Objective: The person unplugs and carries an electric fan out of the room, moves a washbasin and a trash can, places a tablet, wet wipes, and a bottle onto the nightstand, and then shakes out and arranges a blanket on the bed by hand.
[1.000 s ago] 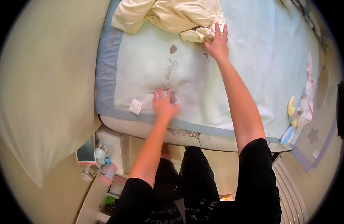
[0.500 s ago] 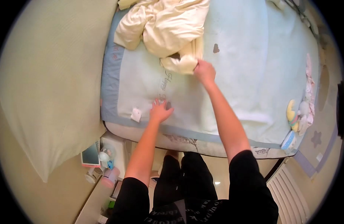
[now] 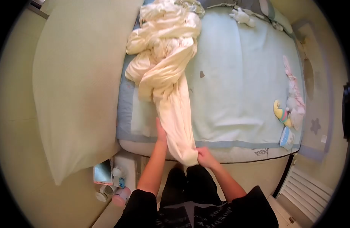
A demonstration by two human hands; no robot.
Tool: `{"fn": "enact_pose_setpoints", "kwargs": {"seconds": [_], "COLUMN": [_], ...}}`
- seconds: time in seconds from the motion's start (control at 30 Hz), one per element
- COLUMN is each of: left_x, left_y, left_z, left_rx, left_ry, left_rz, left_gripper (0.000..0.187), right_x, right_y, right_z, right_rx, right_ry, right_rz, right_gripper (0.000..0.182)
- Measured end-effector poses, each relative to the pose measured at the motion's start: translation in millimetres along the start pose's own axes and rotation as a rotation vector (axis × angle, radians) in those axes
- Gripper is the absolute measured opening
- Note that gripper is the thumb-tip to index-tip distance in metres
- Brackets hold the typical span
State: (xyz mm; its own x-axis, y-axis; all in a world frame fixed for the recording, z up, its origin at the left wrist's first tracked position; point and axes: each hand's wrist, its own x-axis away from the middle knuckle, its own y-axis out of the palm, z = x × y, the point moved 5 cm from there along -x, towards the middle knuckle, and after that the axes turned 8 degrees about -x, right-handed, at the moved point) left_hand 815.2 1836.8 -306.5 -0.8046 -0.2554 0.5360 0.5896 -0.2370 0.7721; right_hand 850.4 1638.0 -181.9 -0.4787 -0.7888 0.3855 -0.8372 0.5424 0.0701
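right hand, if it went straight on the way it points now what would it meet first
Most likely the cream cloth: the right hand grips its near end, though depth beyond that is unclear.

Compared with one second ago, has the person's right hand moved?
Yes. The right hand, gripping the cream cloth, has moved down the view, from over the pale mat to the mattress's near edge.

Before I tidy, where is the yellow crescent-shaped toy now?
In the head view, the toy lies near the right edge of the pale-blue bed cover, just above a blue-and-white object.
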Motion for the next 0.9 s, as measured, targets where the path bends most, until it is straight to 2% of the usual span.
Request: {"fn": "enact_pose_setpoints", "kwargs": {"seconds": [0.1,0.2,0.3,0.33,0.4,0.5,0.6,0.63,0.7,0.87,0.9], "left_x": [26,49,71,70,82,111,134,138,144,145,140], "left_y": [22,28,47,45,41,56,79,89,119,194,200], "left_z": [19,29,51,58,68,83,77,70,44,-40,-54], "left_rx": [-0.129,-0.069,-0.111,-0.095,-0.099,-0.09,-0.071,-0.063,-0.05,-0.026,-0.004], "left_ry": [0.123,0.117,0.238,0.296,0.325,0.381,0.423,0.416,0.37,0.237,0.263], "left_rz": [0.071,0.055,0.028,-0.087,-0.069,-0.018,0.021,0.018,-0.013,-0.144,-0.093], "left_gripper": [0.086,0.081,0.077,0.075,0.073,0.071,0.069,0.068,0.067,0.064,0.065], "right_x": [69,126,173,186,215,254,294,303,320,362,370], "right_y": [14,11,4,-2,-15,-61,-128,-145,-190,-332,-360], "right_z": [-26,-43,-74,-77,-80,-92,-58,-54,-48,-19,-18], "right_rx": [-0.13,-0.14,-0.164,-0.166,-0.178,-0.236,-0.224,-0.232,-0.248,-0.314,-0.34], "right_ry": [0.124,0.072,-0.001,-0.002,-0.005,-0.132,0.068,0.048,0.003,-0.155,-0.196], "right_rz": [-0.146,-0.277,-0.387,-0.388,-0.392,-0.092,0.182,0.297,0.519,0.86,0.926], "right_gripper": [0.022,0.018,0.018,0.018,0.019,0.017,0.017,0.017,0.019,0.02,0.02]}}
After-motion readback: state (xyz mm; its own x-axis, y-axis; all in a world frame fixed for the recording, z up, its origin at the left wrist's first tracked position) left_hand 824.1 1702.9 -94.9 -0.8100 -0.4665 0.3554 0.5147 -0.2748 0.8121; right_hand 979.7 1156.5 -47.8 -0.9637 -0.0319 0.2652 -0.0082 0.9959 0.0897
